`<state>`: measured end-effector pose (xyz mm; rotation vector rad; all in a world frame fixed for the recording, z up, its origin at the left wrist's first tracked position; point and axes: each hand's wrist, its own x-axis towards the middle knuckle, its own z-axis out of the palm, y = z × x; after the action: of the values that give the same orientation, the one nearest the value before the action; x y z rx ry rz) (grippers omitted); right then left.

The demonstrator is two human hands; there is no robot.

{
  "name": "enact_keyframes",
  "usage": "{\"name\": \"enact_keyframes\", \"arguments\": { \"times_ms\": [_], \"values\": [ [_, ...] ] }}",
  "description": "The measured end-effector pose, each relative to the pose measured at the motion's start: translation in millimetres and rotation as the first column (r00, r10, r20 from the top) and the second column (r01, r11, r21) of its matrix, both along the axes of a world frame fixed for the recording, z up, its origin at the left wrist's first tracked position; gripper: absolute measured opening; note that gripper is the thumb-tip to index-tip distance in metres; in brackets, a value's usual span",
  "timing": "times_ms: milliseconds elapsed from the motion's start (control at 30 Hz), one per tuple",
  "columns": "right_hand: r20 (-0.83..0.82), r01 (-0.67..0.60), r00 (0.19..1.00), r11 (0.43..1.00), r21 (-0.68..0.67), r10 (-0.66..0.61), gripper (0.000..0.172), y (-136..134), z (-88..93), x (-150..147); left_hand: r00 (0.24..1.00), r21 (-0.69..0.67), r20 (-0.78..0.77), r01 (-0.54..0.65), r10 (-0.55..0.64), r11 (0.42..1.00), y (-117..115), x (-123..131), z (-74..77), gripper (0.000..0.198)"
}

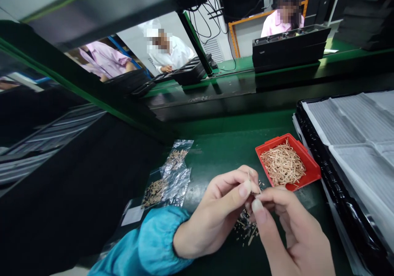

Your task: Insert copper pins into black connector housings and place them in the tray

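Two hands — left hand (212, 210) and right hand (295, 231) — pinch a thin tan strip (254, 193) above loose bits (245, 223) on the green desk (221, 148); clear plastic bags (179, 185) hold short pieces (155, 192), seemingly done, while the red plastic bin (313, 172) is amply filled with strips (283, 164), apparently left.

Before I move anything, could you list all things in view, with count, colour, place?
Red bin: one, red, right of centre.
Thin strips: many, tan, inside it.
Clear bags: at least two, transparent with tan pieces, left of centre.
Label: one, white, near the bags.
Worktop: one, green, centre.
Loose bits: many, mostly tan, on worktop.
Sheeted tray: at least one, black under white, right.
Boxes: several, black, background.
Cables: several, black, background.
Co-workers: at least three, pink or white tops, background.
Beam: one, green, upper left.
Panel: one, black, left.
Left grip: one, bare, centre, pinching a small piece.
Right grip: one, bare, beside it, hold unclear.
Sleeve: one, teal, left arm.
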<state>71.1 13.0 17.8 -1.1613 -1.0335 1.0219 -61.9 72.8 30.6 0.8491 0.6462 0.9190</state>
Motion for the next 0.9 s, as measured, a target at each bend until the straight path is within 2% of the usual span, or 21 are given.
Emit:
{"name": "enact_keyframes", "arguments": {
  "times_ms": [167,267,433,567,667,767,833,900],
  "values": [
    [0.269,0.003,0.961,0.979,0.205,-0.059,0.020,9,-17.1,10,0.989,0.059,-0.120,-0.076,0.083,0.995,-1,0,0.8,0.015],
    [0.393,-0.024,0.913,0.948,0.316,-0.108,0.019,14,-22.0,16,0.982,0.089,-0.149,-0.101,0.114,0.991,-2,0,1.2,0.014],
    [0.409,-0.020,0.901,0.929,0.369,-0.143,0.017,16,-19.7,18,0.973,0.179,-0.153,-0.146,0.174,0.973,-1,-1,1.6,0.007],
    [0.322,0.024,0.940,0.966,0.256,-0.109,0.014,14,-15.3,17,0.976,0.229,-0.134,-0.136,0.170,0.964,0,-3,1.3,0.009],
    [0.239,-0.006,0.971,0.991,0.134,-0.027,0.011,13,-11.7,18,0.982,0.235,-0.117,-0.121,0.152,0.964,1,-2,2.8,0.010],
    [0.106,-0.137,0.985,0.990,-0.018,0.138,0.007,14,-6.4,21,0.981,0.224,-0.120,-0.125,0.155,0.966,3,-1,4.7,0.008],
    [-0.036,-0.236,0.972,0.965,-0.114,0.234,0.018,15,-2.8,23,0.978,0.213,-0.130,-0.135,0.165,0.968,3,-2,5.1,0.008],
    [-0.224,-0.349,0.925,0.921,-0.175,0.308,0.025,17,-1.1,24,0.975,0.204,-0.140,-0.142,0.172,0.969,2,-3,4.5,0.011]
  ]
}}
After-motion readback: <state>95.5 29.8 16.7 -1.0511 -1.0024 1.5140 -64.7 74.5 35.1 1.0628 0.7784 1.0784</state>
